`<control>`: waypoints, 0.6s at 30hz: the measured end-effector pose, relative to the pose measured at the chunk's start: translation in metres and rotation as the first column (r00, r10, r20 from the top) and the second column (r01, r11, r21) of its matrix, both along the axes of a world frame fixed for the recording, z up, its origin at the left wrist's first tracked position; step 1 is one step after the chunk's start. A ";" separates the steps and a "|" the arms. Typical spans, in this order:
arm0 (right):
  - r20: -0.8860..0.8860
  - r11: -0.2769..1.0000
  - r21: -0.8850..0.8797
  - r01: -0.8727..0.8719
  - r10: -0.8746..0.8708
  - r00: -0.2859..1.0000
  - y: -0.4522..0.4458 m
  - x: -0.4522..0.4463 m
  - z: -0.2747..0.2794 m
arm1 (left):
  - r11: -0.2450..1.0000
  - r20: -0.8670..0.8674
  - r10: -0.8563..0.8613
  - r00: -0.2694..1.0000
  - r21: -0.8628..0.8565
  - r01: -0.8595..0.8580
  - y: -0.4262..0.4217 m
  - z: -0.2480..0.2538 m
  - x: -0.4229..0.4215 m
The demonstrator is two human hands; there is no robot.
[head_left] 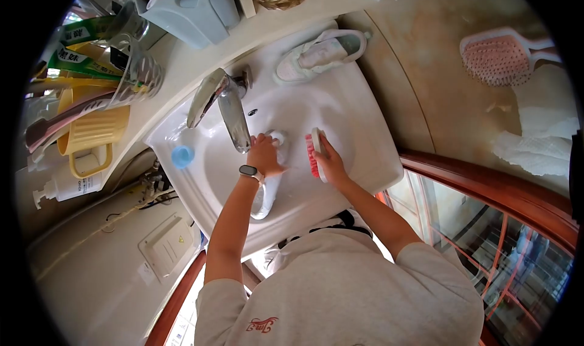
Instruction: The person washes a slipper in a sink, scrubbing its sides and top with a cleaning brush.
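Inside the white sink, my left hand (266, 155), with a dark-faced band on its wrist, holds a white shoe (265, 201) below the faucet. The hand and forearm cover much of this shoe. My right hand (330, 162) is closed around a scrub brush (316, 154) with a white back and red bristles. Its bristles face left, toward the shoe, with a gap between them. Another white shoe (313, 57) lies on the sink's back right rim. The chrome faucet (231, 111) reaches over the basin just above my left hand.
A small blue cup (182, 157) sits on the sink's left rim (204, 209). Yellow cups (94, 124), toothpaste tubes and a pump bottle (70, 186) crowd the left counter. A grey-blue container (191, 14) stands behind. To the right lie a pink hairbrush (499, 55) and white tissue (535, 151).
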State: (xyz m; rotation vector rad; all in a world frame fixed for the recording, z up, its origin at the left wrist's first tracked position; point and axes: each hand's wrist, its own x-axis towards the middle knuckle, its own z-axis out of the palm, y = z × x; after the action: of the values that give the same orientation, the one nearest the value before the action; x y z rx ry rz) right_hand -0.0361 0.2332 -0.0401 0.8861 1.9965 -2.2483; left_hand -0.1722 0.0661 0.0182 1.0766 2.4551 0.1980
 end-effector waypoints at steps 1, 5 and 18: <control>-0.007 0.999 0.048 -0.018 0.019 1.000 -0.003 -0.001 0.000 | 0.997 0.091 0.066 0.994 0.034 -0.069 -0.006 -0.005 -0.004; 0.147 0.921 0.282 -0.268 0.235 0.961 -0.018 -0.010 0.013 | 0.984 0.220 0.155 0.963 0.052 -0.170 -0.012 -0.016 -0.003; 0.337 0.961 0.170 -0.220 0.153 0.929 -0.063 0.017 -0.005 | 0.972 0.033 0.086 0.996 0.218 -0.091 -0.029 -0.101 0.048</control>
State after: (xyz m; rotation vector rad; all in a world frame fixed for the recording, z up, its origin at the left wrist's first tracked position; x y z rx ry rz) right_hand -0.0190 0.1697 -0.0450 0.9566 2.0798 -1.6947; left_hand -0.1242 0.0370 -0.0827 1.0462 2.5057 0.5182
